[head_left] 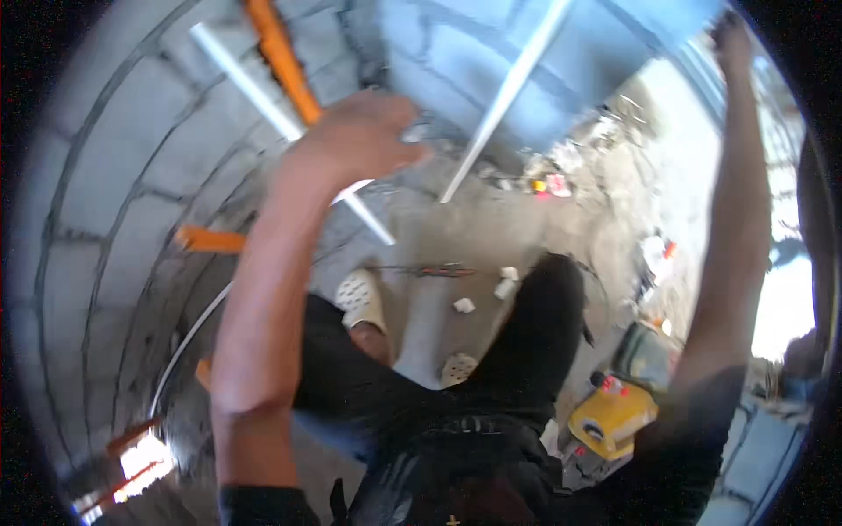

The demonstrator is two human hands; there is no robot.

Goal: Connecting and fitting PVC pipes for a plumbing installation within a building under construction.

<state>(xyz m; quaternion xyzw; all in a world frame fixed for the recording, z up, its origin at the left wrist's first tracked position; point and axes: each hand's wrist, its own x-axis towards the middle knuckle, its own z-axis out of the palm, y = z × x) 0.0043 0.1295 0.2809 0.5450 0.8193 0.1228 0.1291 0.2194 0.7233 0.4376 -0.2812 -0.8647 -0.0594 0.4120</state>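
Note:
My left hand (pixel 373 131) is raised in the upper middle, blurred by motion. Its fingers curve apart from the thumb, and a gap shows between them with nothing I can make out inside. Behind the wrist passes a thin white pipe (pixel 246 83), slanting down to the right. An orange pipe (pixel 285 61) runs down from the top edge and disappears behind this hand. Right of it leans another white pipe (pixel 509 92). My right arm stretches far up to the upper right, where the right hand (pixel 732 44) is near a bright wall edge; its fingers are too small and dark to read.
Grey block walls (pixel 114 175) curve around the left and top. A yellow jerrycan (pixel 614 419) and a dark green container (pixel 647 355) stand at the lower right. White chunks (pixel 463 305) and rubble (pixel 605 140) lie on the floor. An orange stub (pixel 210 239) juts from the left.

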